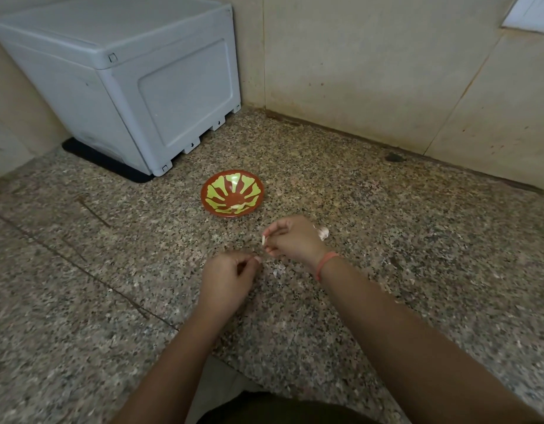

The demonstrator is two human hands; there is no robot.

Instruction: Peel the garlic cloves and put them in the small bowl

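Garlic clove (264, 240) is pinched between thumb and forefinger of the right hand (295, 238), its pale tip sticking out to the left of the fingers, above the surface (111, 270) and a little short of the small bowl (212, 191). The left hand (231, 276) hovers just beside it with fingers curled and thumb pressed to forefinger; I cannot tell whether a scrap of skin is caught there.

The clove looks close to bare, so the sensible thing is to turn it and check for clinging skin. Any scrap should fall by the skin flakes (278, 272), not in the bowl. Then carry the clove low over the rim and release it beside the peeled cloves (238, 206). More unpeeled garlic (323, 232) lies behind the right hand.
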